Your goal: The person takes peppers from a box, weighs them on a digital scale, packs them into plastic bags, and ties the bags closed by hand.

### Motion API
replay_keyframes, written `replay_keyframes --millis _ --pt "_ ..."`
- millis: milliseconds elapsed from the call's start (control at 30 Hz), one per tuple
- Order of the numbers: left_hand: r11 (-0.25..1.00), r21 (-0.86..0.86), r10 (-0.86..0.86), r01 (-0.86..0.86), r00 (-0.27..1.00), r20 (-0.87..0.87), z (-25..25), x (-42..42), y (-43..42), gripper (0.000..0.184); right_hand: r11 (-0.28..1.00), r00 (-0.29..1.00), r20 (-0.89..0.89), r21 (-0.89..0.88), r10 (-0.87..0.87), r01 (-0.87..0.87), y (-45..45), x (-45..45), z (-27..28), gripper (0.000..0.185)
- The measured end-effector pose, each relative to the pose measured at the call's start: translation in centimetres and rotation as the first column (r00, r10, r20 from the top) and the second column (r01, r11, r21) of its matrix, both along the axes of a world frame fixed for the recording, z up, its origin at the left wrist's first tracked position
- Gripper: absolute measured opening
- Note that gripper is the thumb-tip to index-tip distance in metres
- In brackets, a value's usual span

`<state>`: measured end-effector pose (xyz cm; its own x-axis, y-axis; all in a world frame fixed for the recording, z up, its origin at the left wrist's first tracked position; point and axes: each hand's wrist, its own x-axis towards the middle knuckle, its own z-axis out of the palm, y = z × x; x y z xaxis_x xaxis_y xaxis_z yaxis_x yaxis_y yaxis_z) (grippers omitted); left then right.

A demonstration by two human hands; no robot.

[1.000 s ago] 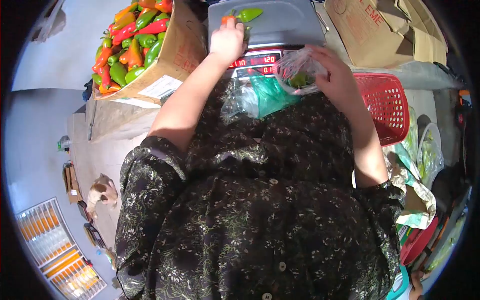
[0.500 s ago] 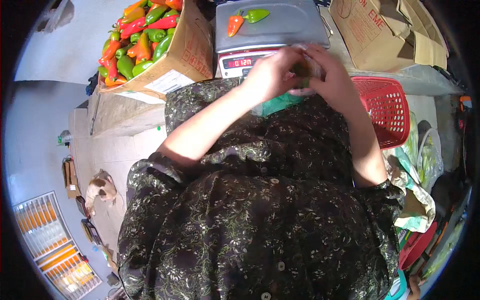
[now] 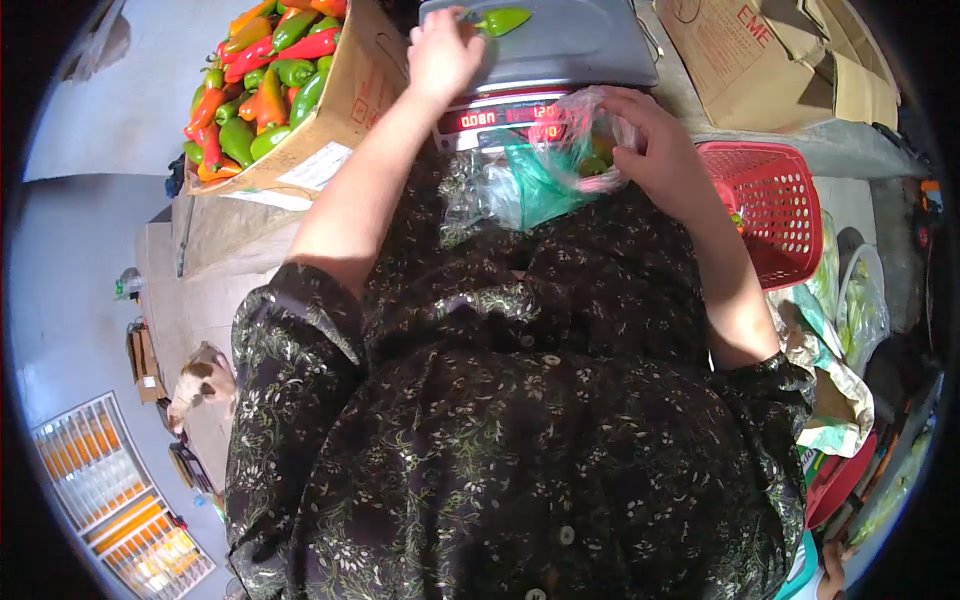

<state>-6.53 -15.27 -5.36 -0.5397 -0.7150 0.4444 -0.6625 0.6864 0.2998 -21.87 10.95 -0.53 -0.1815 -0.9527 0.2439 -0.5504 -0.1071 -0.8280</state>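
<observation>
My left hand [image 3: 445, 55] is over the left part of the grey scale platform [image 3: 570, 55], its fingers curled where the orange pepper lay. That pepper is mostly hidden by the hand; a bit of greenish stem shows at the fingertips. Beside it on the platform lies a green pepper [image 3: 505, 20]. My right hand [image 3: 645, 135] grips a clear plastic bag [image 3: 570, 120] with a dark green and reddish pepper [image 3: 598, 155] inside. The bag hangs before the scale's red digital display [image 3: 490, 118], partly covering it. Clear and green plastic bags [image 3: 540, 185] lie on my lap.
An open cardboard box [image 3: 370, 85] full of red, orange and green peppers stands on the left. Another cardboard box [image 3: 740, 60] is at the right, above a red plastic basket [image 3: 780, 215]. Farther off on the floor is a white-and-brown animal [image 3: 203, 385].
My left hand has left the bag and moved up and left onto the scale, over the orange pepper. My right hand keeps the bag. The display reading has dropped.
</observation>
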Motion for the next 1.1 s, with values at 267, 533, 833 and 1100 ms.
replay_keyframes --millis 267,533,833,1100 --pt "0.991 -0.018 0.129 -0.129 0.945 0.302 -1.5 0.2 -1.9 0.053 0.996 0.997 -0.010 0.038 -0.083 0.083 -0.4 -0.2 0.4 0.041" --pt "0.977 0.183 -0.071 0.110 0.975 -0.212 0.8 1.1 0.6 0.051 0.998 0.995 0.076 0.010 -0.064 0.063 -0.2 -0.7 -0.3 0.041" --pt "0.640 0.171 -0.589 0.749 0.621 -0.517 5.5 1.3 12.4 0.044 1.000 0.985 0.171 0.003 -0.022 0.022 -0.3 -0.6 0.2 0.051" --pt "0.799 0.202 -0.580 0.567 0.814 0.010 3.9 -1.4 13.2 0.025 1.000 0.924 0.383 0.000 -0.007 0.008 0.0 -0.1 0.5 0.052"
